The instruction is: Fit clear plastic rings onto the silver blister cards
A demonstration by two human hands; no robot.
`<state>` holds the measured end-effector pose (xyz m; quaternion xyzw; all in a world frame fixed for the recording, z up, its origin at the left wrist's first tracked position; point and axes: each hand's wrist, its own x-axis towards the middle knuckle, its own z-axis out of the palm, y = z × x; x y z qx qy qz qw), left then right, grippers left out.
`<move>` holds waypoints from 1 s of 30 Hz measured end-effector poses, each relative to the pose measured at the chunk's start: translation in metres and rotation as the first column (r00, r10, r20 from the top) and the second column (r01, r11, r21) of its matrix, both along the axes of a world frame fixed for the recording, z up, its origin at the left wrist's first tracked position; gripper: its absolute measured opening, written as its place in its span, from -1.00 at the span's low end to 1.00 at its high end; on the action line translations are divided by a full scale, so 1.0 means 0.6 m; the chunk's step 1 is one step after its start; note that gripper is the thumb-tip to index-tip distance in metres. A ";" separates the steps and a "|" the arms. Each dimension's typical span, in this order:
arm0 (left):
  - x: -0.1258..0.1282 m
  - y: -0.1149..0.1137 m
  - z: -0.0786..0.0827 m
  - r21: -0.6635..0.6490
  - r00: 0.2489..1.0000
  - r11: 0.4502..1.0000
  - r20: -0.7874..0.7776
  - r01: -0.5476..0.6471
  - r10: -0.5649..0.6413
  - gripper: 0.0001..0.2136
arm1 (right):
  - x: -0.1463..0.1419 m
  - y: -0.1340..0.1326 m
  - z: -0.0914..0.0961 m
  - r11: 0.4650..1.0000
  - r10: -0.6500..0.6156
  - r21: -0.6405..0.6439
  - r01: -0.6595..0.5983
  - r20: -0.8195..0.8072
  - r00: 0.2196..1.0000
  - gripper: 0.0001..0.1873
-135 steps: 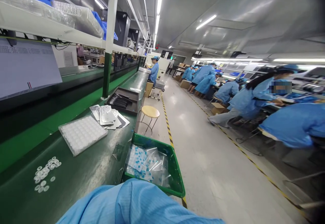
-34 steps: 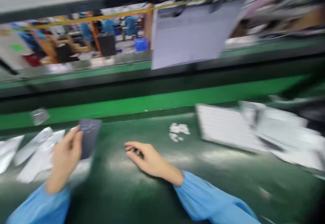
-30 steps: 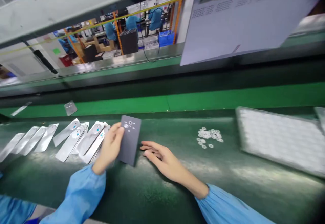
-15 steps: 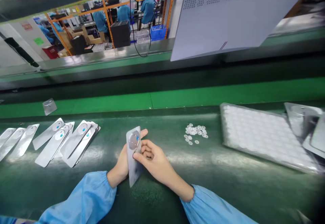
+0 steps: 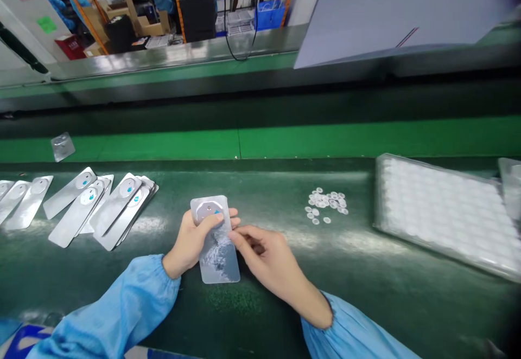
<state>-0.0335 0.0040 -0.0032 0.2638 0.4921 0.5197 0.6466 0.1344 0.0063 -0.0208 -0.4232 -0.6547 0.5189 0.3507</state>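
Turned face-on since the previous frame, the phone back panel [image 5: 220,258] is clamped in the left hand's [image 5: 193,239] fingers; the right hand [image 5: 271,256] meets its edge, grip indeterminable.

Glossy, mirror-smooth panel [image 5: 220,258], semi-gloss bench top [image 5: 252,326], clear shiny plastic tray [image 5: 431,245], soft matt cloth sleeve [image 5: 136,294]

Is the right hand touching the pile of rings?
Apart. The head view shows a strip of green bench between the right hand and the pile of rings.
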 end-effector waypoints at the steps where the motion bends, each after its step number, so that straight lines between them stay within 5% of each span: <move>1: 0.001 0.000 -0.001 -0.018 1.000 1.000 0.014 -0.002 0.002 -0.70 | 0.007 0.002 0.006 0.997 -0.051 0.063 0.049 0.021 0.999 -0.64; 4: 0.004 -0.003 -0.005 -0.041 0.998 0.997 0.018 0.064 -0.063 -0.74 | 0.021 0.008 0.022 0.924 -0.208 0.333 0.188 0.026 0.978 -0.80; 7: 0.009 -0.007 -0.008 -0.019 0.991 0.992 -0.046 0.123 -0.123 -0.80 | 0.023 0.009 0.025 0.840 -0.185 0.523 0.145 0.026 0.982 -0.84; 18: 0.007 -0.006 -0.014 0.127 0.922 0.955 -0.320 0.269 -0.217 -0.86 | 0.021 0.008 -0.006 0.708 -0.202 0.703 -0.065 0.290 0.935 -0.78; 22: 0.008 -0.008 -0.011 0.144 0.921 0.943 -0.301 0.300 -0.247 -0.83 | 0.021 0.007 -0.003 0.694 -0.215 0.718 -0.055 0.279 0.936 -0.79; 30: 0.006 -0.005 -0.008 0.121 0.931 0.945 -0.251 0.303 -0.267 -0.79 | 0.024 0.006 -0.002 0.768 -0.172 0.640 -0.030 0.251 0.953 -0.80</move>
